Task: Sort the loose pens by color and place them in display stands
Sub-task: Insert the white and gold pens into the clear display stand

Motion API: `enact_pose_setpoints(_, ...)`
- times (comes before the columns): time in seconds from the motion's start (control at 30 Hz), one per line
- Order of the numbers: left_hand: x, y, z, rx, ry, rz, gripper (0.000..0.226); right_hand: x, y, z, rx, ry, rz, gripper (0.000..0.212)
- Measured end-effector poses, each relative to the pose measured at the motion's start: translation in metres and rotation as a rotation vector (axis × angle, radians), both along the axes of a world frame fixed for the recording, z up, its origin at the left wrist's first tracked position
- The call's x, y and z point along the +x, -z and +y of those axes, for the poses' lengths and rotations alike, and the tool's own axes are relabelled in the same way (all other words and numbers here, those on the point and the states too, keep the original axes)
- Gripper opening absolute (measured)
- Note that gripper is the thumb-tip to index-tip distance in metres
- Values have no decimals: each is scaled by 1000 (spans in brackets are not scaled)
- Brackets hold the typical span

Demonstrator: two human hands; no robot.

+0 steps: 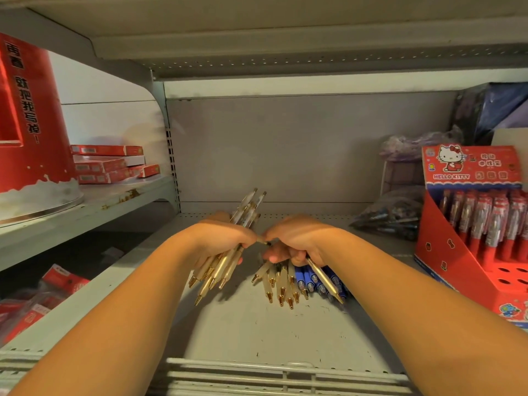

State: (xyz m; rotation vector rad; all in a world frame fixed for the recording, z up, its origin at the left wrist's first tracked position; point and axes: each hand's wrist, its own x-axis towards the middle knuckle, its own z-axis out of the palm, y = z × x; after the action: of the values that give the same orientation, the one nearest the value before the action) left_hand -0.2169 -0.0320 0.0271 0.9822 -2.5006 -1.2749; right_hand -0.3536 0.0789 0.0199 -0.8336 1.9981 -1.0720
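My left hand (221, 238) grips a bundle of several gold-tipped beige pens (220, 270), tips pointing toward me and clear tops sticking out behind the hand. My right hand (297, 241) holds one beige pen (324, 278) slanting down to the right and rests over a loose pile on the shelf. In that pile lie several beige pens (281, 284) and, to their right, several blue pens (310, 281). The two hands nearly touch at the fingertips. A red Hello Kitty display stand (454, 252) with packaged red pens stands at the right.
The grey metal shelf (257, 332) has a wire front rail (285, 375). Plastic bags of pens (391, 215) lie at the back right. A side shelf at the left carries a red bucket-shaped display (31, 124) and stacked red boxes (111, 164).
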Motion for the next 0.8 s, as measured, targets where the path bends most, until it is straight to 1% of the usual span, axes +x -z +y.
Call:
enact_pose_setpoints(0.07, 0, -1, -1, 17, 1, 52, 18, 1, 1, 1, -82, 22, -73, 21)
enact_pose_setpoints(0.13, 2, -2, -1, 50, 22, 54, 20, 1, -1, 5, -159, 43, -162, 20)
enact_pose_setpoints(0.2, 5, -7, 2, 119, 60, 47, 13, 0, -4, 8, -220, 61, -239, 22)
enact_pose_setpoints(0.23, 6, -9, 4, 178, 71, 63, 7, -1, -6, 10, -246, 73, -262, 23)
enact_pose_setpoints(0.27, 6, -10, 5, 236, 68, 91, 5, -3, -7, 12, -273, 89, -265, 21)
enact_pose_setpoints(0.37, 7, -14, 9, 375, 39, 204, 13, -2, -12, 19, -390, 146, -226, 7)
enact_pose_setpoints(0.4, 7, -14, 11, 407, 43, 244, 14, -1, -14, 21, -429, 166, -219, 7)
enact_pose_setpoints(0.57, 3, -20, 23, 474, 63, 407, 8, 17, -29, 31, -591, 211, -248, 18)
enact_pose_setpoints(0.67, -1, -22, 32, 533, 35, 587, 7, 31, -34, 46, -682, 167, -222, 18)
enact_pose_setpoints(0.73, -4, -24, 40, 561, 62, 709, 16, 42, -34, 59, -723, 175, -168, 19)
enact_pose_setpoints(0.8, -8, -26, 50, 591, 123, 804, 34, 52, -33, 70, -737, 199, -76, 19)
